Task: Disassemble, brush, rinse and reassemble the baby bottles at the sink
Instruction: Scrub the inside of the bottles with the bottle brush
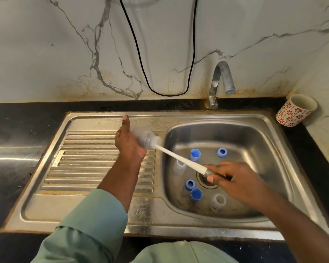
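Left hand [130, 144] grips the clear bottle [145, 138], right hand [234, 180] pinches the bottle brush [180, 160]; mid-brushing, caps [195, 154] and rings [222, 152] wait in the sink [264, 149], rinsing and reassembly ahead.

Above the sink's draining board, the left hand [129, 143] grips a clear bottle [144, 138] while the right hand [234, 179] holds the white brush [180, 161] pushed into its neck, over the basin [254, 133] where blue caps [195, 154], blue rings [222, 152] and clear parts [217, 202] lie around the drain.

sink [273, 130]: scuffed steel | bottle [144, 137]: clear, probably plastic | wall [65, 54]: glossy marble
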{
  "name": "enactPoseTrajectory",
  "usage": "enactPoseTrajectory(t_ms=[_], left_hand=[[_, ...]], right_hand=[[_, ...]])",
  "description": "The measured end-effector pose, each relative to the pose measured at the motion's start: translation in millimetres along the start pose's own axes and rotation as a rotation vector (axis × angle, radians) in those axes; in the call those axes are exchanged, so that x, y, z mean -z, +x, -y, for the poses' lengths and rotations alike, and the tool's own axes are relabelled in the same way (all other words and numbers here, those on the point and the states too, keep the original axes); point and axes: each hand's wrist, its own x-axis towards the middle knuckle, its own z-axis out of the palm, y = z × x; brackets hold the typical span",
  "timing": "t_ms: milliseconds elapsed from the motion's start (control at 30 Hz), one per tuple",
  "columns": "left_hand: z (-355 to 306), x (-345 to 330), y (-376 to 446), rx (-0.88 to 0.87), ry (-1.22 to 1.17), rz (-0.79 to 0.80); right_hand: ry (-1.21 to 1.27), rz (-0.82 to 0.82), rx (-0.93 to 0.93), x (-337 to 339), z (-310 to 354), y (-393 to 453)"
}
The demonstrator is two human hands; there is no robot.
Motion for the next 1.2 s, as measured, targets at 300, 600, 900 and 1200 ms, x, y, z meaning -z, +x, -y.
enactPoseTrajectory(t_ms=[300,600,900,1200], left_hand=[[-9,-6,-4,-0.030,0.007,0.069],[-12,2,-17,0.044,0.043,0.003],[-27,-1,-39,0.269,0.327,0.125],[-68,-18,-40,0.063,-0.107,0.046]], right_hand=[[0.476,0.199,-0.235,20,-9,2],[-0.240,-0.183,0.036,10,-18,-7],[-0.685,-0.619,0.573,37,-37,25],[0.793,0.124,-0.318,-38,12,-6]])
